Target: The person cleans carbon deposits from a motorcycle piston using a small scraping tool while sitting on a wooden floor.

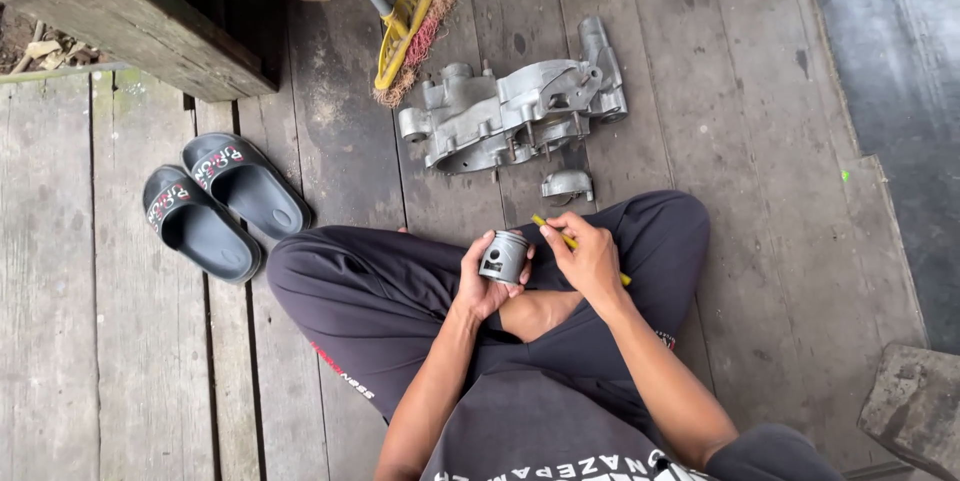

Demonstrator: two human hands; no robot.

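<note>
Two hands at work over crossed legs on the plank floor: left hand wrapped around a small metal piston, fingers closed on its skirt; right hand just beside the piston, fingers pinched shut on a yellow-handled tool, tip hidden. Piston held up off the lap, crown tilted away from the body. Best done with a firm thumb brace on the piston and short, light tool strokes, wrist resting on the knee. Beyond the piston, an aluminium engine crankcase with a small cover piece near it; farther off, a yellow-headed broom; well apart, two grey slides.
</note>
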